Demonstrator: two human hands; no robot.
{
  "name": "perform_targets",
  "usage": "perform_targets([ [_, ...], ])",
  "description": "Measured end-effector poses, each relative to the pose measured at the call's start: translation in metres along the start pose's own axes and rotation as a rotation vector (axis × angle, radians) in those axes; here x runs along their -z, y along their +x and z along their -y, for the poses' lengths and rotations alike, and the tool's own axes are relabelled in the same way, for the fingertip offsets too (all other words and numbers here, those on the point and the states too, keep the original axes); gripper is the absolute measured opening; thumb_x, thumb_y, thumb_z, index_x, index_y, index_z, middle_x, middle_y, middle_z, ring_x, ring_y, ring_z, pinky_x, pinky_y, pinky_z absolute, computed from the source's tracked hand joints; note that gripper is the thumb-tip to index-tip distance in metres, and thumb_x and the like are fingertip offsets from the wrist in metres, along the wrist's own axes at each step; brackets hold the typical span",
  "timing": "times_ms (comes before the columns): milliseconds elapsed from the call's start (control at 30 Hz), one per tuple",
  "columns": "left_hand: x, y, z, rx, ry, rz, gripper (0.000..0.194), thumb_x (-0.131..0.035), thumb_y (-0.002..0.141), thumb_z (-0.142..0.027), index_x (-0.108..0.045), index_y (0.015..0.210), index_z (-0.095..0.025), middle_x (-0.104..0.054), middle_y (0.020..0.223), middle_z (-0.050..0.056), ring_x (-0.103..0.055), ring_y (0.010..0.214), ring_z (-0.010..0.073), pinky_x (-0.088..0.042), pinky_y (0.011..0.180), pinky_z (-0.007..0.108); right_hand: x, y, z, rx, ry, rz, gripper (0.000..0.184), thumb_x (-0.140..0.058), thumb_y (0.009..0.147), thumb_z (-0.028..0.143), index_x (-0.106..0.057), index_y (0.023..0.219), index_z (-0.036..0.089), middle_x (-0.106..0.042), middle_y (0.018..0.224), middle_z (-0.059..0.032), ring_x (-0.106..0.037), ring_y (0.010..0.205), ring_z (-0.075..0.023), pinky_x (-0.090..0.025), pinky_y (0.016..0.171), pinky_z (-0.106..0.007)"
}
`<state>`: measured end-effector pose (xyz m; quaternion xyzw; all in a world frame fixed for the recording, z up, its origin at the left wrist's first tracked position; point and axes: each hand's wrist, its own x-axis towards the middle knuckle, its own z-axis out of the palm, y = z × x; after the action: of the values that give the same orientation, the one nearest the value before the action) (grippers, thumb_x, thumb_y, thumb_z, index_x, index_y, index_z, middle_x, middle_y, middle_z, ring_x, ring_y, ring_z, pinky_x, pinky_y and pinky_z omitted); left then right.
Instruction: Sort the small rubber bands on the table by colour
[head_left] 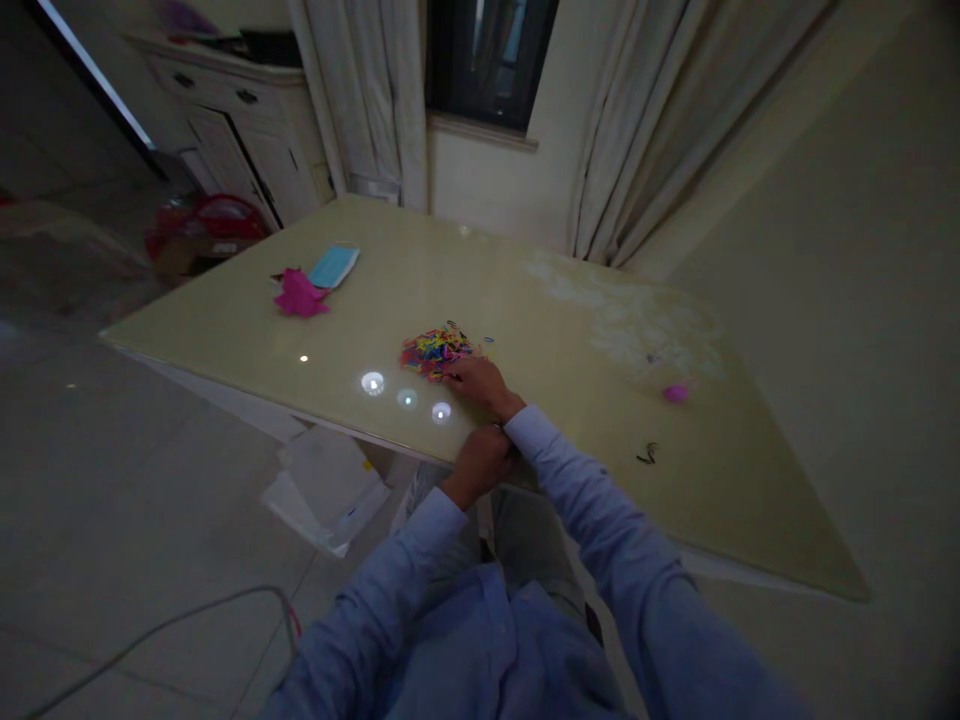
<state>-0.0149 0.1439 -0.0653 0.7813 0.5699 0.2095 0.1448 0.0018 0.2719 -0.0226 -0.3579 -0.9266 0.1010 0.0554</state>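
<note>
A loose heap of small multicoloured rubber bands [439, 350] lies near the middle of the tabletop. At the heap's right front edge is my right hand [482, 384], its fingers bent together and touching the bands. What is between those fingertips is too small to make out. My left hand [482, 462] is curled closed at the table's near edge, just below my right wrist, and its fingertips are hidden. A few thin black bands [648, 455] lie apart to the right.
The glossy table [517, 300] reaches out to both sides. A blue face mask [334, 267] and a crumpled pink piece [298, 293] lie at the far left. A small pink object [675, 393] lies at right. White packaging [330, 485] and a cable [187, 612] are below.
</note>
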Motion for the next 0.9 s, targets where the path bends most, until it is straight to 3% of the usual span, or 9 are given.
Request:
perform_targets([
  [267,0.001,-0.002,0.0,-0.082,0.021,-0.058,0.016,-0.057,0.083,-0.016,-0.071,0.09,-0.012,-0.068,0.084,0.012,-0.064,0.083,0.0227,-0.048,0.072,0.032,-0.003,-0.014,-0.009,-0.103,0.133,-0.083,0.029,-0.05,0.095,0.033,-0.072,0.11,0.022,-0.073,0.109,-0.006,-0.064,0.095,-0.0194,-0.044,0.082,-0.028],
  [667,0.005,-0.002,-0.001,0.014,0.021,-0.023,0.017,-0.054,0.085,-0.016,-0.07,0.088,-0.011,-0.067,0.084,0.013,-0.063,0.082,0.023,-0.048,0.071,0.032,-0.002,-0.002,0.0,-0.039,0.072,0.034,0.032,-0.047,0.098,0.04,-0.072,0.107,0.022,-0.071,0.109,-0.0078,-0.062,0.097,-0.0205,-0.042,0.08,-0.028],
  [900,0.002,-0.003,0.001,-0.024,0.011,-0.033,0.015,-0.056,0.085,-0.017,-0.07,0.09,-0.013,-0.065,0.085,0.012,-0.061,0.082,0.0217,-0.048,0.072,0.032,-0.006,-0.009,-0.006,-0.043,0.326,-0.103,0.023,-0.049,0.093,0.026,-0.069,0.098,0.016,-0.07,0.098,-0.0056,-0.058,0.085,-0.0156,-0.039,0.078,-0.026],
])
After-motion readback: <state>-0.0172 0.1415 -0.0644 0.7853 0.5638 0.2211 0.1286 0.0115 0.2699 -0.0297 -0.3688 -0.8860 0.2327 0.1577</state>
